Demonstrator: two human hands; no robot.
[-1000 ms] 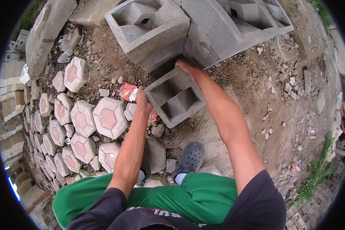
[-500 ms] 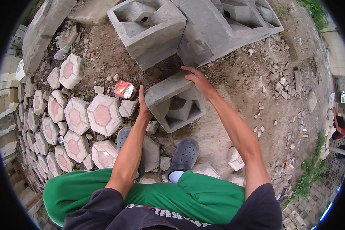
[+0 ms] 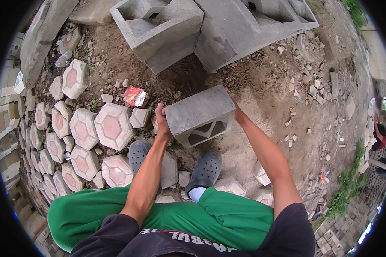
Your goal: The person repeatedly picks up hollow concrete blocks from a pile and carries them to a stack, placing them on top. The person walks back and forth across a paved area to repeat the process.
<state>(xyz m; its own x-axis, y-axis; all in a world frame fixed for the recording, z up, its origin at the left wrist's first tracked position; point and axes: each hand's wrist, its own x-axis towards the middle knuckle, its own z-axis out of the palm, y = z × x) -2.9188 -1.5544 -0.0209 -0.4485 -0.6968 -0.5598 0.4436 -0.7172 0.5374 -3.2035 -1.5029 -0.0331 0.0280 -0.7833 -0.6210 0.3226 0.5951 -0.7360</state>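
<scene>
Between my two hands is a grey concrete ventilation block (image 3: 200, 112), its solid side turned up and its hollow, patterned face tilted toward me. My left hand (image 3: 162, 122) grips its left end, the thumb near the top edge. At the right end my right hand (image 3: 237, 110) is closed on the block, with most of its fingers hidden behind it. Just beyond stand larger grey concrete blocks (image 3: 167, 38) with recessed hollows, leaning against one another. A grey slab side (image 3: 221, 34) joins them on the right.
Hexagonal pavers (image 3: 113, 127) with pinkish centres cover the ground at left. A crumpled red packet (image 3: 135, 96) lies near them. Rubble (image 3: 315, 90) is scattered at right. My feet wear dark clogs (image 3: 204, 169). Another person (image 3: 379, 137) is at the far right edge.
The block has turned in my hands: its solid side now faces up more and its hollow face shows less. My right hand has slid from the top edge down its right end.
</scene>
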